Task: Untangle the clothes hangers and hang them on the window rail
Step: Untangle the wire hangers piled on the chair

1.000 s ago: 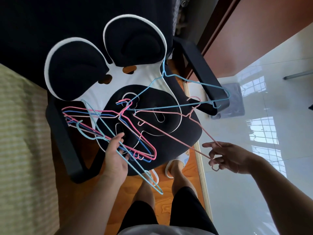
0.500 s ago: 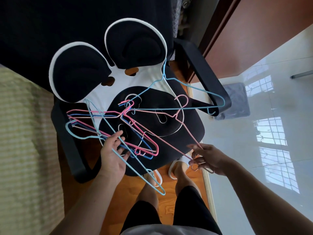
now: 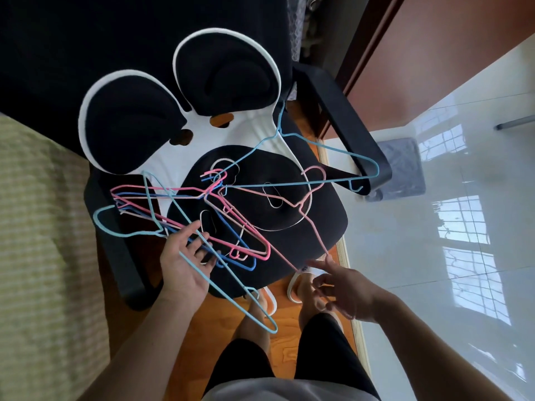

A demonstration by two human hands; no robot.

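A tangle of pink, blue and light blue wire hangers (image 3: 231,227) hangs over a black chair seat (image 3: 324,224). My left hand (image 3: 185,264) holds the tangle from below, with wires running between thumb and fingers and a light blue hanger (image 3: 231,285) across the palm. A pale pink hanger (image 3: 314,227) reaches from the tangle to my right hand (image 3: 344,290), which grips its lower corner with two fingers stretched along the wire. Another light blue hanger (image 3: 333,144) sticks out toward the right armrest. No window rail is in view.
The chair has a black-and-white cushion with two round ears (image 3: 225,70) and black armrests (image 3: 347,117). A striped mat (image 3: 37,227) lies at the left. Glossy white floor (image 3: 448,270) spreads to the right, below a brown wooden panel (image 3: 448,53). My legs and slippers are underneath.
My right hand has drawn in to the left with the pale pink hanger, and its hook has slid over the seat's middle. My left hand has kept its hold on the tangle.
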